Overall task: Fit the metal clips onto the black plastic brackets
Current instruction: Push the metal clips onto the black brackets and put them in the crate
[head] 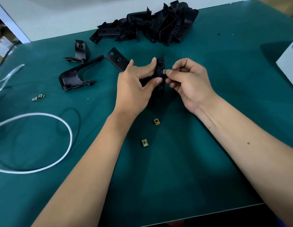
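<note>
**Clip meets bracket above the green worktop**

Head view: the left hand point(136, 84) grips a black bracket point(160, 74) upright, fingers and thumb curled round it, above the worktop point(208, 145). The right hand point(188, 81) pinches a small metal clip point(164, 72) against the bracket's edge. Two loose clips point(156, 121) lie nearer the person; a pile of brackets point(150, 25) sits at the far edge.

The scene is lit evenly from above, and soft shadows are cast on the green mat point(208, 145) under the arms. Straight edges are bent by wide-angle distortion near the frame borders, and slight blur is seen in the upper left.
</note>
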`<state>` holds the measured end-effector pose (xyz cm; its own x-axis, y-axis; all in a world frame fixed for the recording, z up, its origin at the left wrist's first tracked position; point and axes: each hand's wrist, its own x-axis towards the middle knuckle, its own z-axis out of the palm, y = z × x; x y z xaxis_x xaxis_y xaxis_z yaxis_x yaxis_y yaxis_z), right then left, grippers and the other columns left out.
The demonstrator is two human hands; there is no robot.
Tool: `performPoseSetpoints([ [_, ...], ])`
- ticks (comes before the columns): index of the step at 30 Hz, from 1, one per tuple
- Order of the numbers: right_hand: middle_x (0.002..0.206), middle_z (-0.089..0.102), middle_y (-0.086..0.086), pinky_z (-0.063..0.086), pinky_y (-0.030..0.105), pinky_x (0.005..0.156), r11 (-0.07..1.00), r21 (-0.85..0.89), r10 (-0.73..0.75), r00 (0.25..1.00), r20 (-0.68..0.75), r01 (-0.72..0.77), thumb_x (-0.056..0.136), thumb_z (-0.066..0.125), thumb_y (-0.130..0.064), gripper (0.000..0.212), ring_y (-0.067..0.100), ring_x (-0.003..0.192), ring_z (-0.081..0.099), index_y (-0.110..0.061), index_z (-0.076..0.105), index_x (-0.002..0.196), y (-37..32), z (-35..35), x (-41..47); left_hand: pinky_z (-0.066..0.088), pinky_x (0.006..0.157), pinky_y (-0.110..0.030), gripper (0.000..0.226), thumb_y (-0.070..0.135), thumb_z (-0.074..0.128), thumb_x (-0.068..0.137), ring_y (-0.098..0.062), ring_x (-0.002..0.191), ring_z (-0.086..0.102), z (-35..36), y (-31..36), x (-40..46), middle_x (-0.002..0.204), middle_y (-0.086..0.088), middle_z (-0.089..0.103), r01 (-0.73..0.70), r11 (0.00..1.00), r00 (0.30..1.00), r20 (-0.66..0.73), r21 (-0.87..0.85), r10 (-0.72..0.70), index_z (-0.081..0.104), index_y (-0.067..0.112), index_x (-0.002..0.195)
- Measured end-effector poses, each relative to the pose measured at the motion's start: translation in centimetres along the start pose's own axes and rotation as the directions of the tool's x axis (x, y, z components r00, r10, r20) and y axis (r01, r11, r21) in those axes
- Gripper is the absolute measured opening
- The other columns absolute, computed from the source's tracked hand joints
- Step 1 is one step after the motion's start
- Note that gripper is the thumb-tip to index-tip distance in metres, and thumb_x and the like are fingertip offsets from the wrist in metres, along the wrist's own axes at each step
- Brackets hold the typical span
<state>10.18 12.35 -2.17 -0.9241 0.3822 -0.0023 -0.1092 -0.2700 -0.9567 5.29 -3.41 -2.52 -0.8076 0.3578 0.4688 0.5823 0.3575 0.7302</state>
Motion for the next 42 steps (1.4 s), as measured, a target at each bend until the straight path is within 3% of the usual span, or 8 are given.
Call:
performPoseSetpoints([
  [9, 0.067, 0.063, 0.001, 0.047, 0.025, 0.055, 0.961, -0.222, -0.155, 0.987, 0.051, 0.162, 0.088, 0.072, 0.007, 0.023, 0.015, 0.06, 0.062, -0.012, 0.06, 0.088, -0.2, -0.5, 0.1, 0.018, 0.127, -0.034, 0.047, 0.012, 0.08, 0.088, -0.019, 0.101, 0.071, -0.1, 0.3, -0.1, 0.108, 0.008, 0.074, -0.036, 0.998, 0.999, 0.02, 0.057, 0.035, 0.067, 0.01, 0.133],
  [13, 0.071, 0.068, 0.004, 0.049, 0.025, 0.057, 0.989, -0.146, -0.02, 1.0, -0.014, 0.017, 0.088, 0.076, 0.0, 0.019, 0.014, 0.062, 0.063, -0.006, 0.069, 0.104, 0.0, -0.6, 0.5, 0.018, 0.123, -0.027, 0.047, 0.016, 0.08, 0.088, -0.013, 0.1, 0.07, 0.2, 0.3, 0.1, 0.111, 0.001, 0.077, -0.041, 0.995, 0.999, -0.021, 0.089, 0.043, 0.068, 0.011, 0.133],
  [16, 0.069, 0.065, 0.003, 0.048, 0.023, 0.055, 0.971, -0.238, 0.014, 0.999, -0.04, -0.023, 0.09, 0.078, -0.011, 0.004, 0.01, 0.057, 0.057, -0.007, 0.078, 0.09, 0.2, -0.5, 0.5, 0.017, 0.121, -0.022, 0.047, 0.019, 0.08, 0.089, -0.015, 0.102, 0.071, 0.4, 0.2, 0.1, 0.109, 0.01, 0.074, -0.037, 0.994, 0.998, -0.037, 0.099, 0.041, 0.068, 0.012, 0.133],
  [18, 0.063, 0.062, 0.001, 0.045, 0.024, 0.052, 0.932, -0.357, -0.076, 0.996, -0.04, 0.056, 0.092, 0.076, -0.015, 0.013, 0.009, 0.053, 0.052, -0.011, 0.079, 0.08, 0.4, -0.5, 0.3, 0.015, 0.12, -0.017, 0.047, 0.019, 0.079, 0.089, -0.02, 0.1, 0.072, 0.7, 0.2, 0.0, 0.107, 0.014, 0.072, -0.047, 0.99, 0.997, -0.052, 0.132, 0.054, 0.068, 0.012, 0.134],
  [23, 0.055, 0.061, -0.012, 0.045, 0.027, 0.058, 0.758, -0.6, -0.29, 0.956, 0.043, 0.256, 0.092, 0.066, -0.015, 0.022, 0.006, 0.053, 0.053, -0.02, 0.075, 0.073, 0.1, -0.3, -0.1, 0.014, 0.119, -0.013, 0.049, 0.019, 0.08, 0.088, -0.024, 0.093, 0.071, 1.1, 0.6, -0.1, 0.106, -0.001, 0.078, -0.018, 0.984, 0.994, -0.102, 0.179, 0.037, 0.068, 0.012, 0.134],
  [33, 0.07, 0.062, -0.007, 0.047, 0.031, 0.067, 0.69, -0.644, -0.33, 0.935, 0.128, 0.331, 0.094, 0.064, -0.01, 0.019, 0.01, 0.069, 0.057, -0.01, 0.072, 0.077, 0.1, -0.1, 0.0, 0.018, 0.123, -0.018, 0.047, 0.019, 0.077, 0.091, -0.026, 0.086, 0.068, 1.4, 0.5, -0.3, 0.098, -0.01, 0.078, 0.008, 0.977, 0.993, -0.118, 0.214, 0.018, 0.067, 0.013, 0.136],
  [38, 0.082, 0.07, -0.002, 0.053, 0.021, 0.06, 0.696, -0.647, -0.199, 0.95, 0.242, 0.311, 0.1, 0.063, -0.019, 0.017, 0.009, 0.062, 0.066, -0.016, 0.079, 0.104, -0.9, -0.1, -0.1, 0.017, 0.121, -0.016, 0.048, 0.022, 0.082, 0.087, 0.0, 0.105, 0.07, 0.4, -0.3, 0.2, 0.11, 0.001, 0.078, 0.12, 0.993, 0.978, -0.172, 0.022, -0.114, 0.069, 0.009, 0.132],
  [42, 0.08, 0.072, -0.006, 0.053, 0.028, 0.07, 0.545, -0.734, 0.053, 0.857, 0.512, 0.405, 0.085, 0.083, -0.035, 0.014, 0.004, 0.071, 0.063, -0.025, 0.075, 0.089, -1.7, -0.6, -0.4, 0.037, 0.121, -0.038, 0.052, 0.028, 0.083, 0.085, 0.009, 0.106, 0.067, -1.0, -1.7, 0.5, 0.111, 0.004, 0.078, 0.241, 0.967, 0.934, -0.25, -0.085, -0.255, 0.068, 0.014, 0.133],
])
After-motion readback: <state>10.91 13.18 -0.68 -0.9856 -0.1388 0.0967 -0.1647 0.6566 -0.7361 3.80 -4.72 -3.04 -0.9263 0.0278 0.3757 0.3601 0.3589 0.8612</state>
